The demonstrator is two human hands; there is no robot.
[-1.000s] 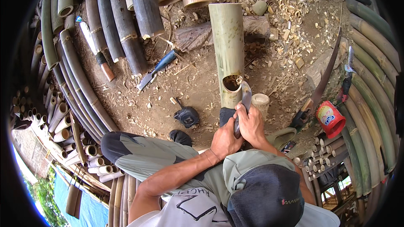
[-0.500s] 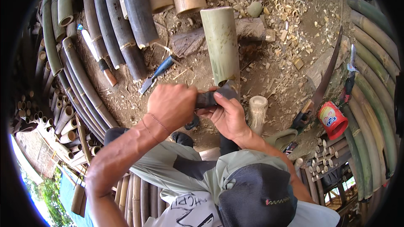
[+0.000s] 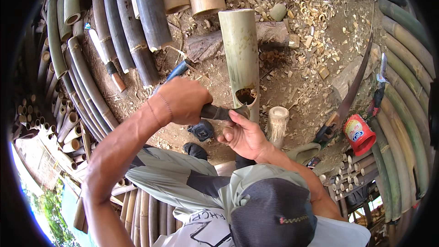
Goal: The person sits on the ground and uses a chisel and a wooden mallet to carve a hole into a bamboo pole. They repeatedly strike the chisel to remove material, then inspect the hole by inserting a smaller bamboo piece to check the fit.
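Bare dirt ground (image 3: 137, 82) strewn with wood chips, ringed by stacked bamboo poles (image 3: 114, 23). At frame centre a green bamboo section (image 3: 240, 55) lies on a log (image 3: 206, 45). The left hand (image 3: 183, 100) is closed around a dark tool handle (image 3: 215, 112) at the section's near end; the right hand (image 3: 244, 137), fingers loosely curled, touches the tool from below.

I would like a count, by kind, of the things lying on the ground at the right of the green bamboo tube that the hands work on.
Right of the green bamboo tube, which the left hand and right hand work with a dark-handled tool:
Short pale stump: 1
Long curved blade: 1
Red can: 1
Red-handled shears: 1
Total: 4
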